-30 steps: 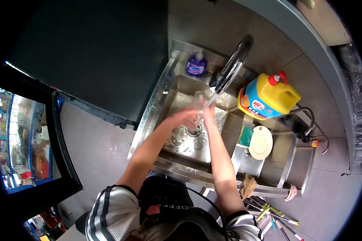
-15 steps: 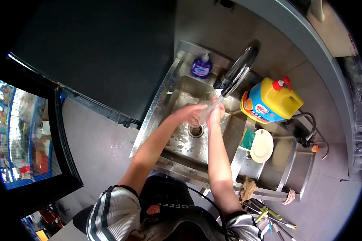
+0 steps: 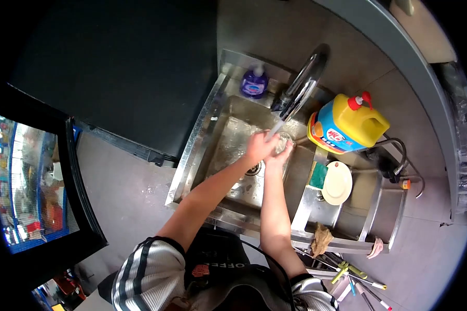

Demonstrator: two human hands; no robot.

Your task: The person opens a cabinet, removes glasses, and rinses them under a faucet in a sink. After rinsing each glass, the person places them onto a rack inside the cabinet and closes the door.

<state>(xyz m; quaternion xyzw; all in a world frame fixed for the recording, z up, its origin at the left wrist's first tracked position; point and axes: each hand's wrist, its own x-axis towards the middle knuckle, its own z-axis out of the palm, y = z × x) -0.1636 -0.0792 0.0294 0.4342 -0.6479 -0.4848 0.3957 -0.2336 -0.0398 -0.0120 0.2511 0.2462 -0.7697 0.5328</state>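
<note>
Water runs from the chrome faucet [image 3: 302, 90] onto my hands over the steel sink basin [image 3: 213, 173]. My left hand [image 3: 259, 147] is closed around the near side of a clear, rounded vessel [image 3: 283, 140] that looks like a glass. From below and the right, my right hand [image 3: 279, 157] grips the same glass, its fingers curled up along the side. Water and my fingers hide part of the glass, so its full shape does not show. The drain [image 3: 253, 169] lies below my wrists, partly covered.
A purple soap bottle [image 3: 254, 83] stands behind the basin. Right of the faucet is a large yellow detergent jug [image 3: 350, 123]. A green sponge [image 3: 317, 175] and a white plate [image 3: 337, 184] lie by the second basin. A brown cloth [image 3: 321, 239] hangs over the front edge.
My left hand has moved up and right, into the water stream. The glass has shifted from below the stream to the right, between both hands. My view has shifted slightly.
</note>
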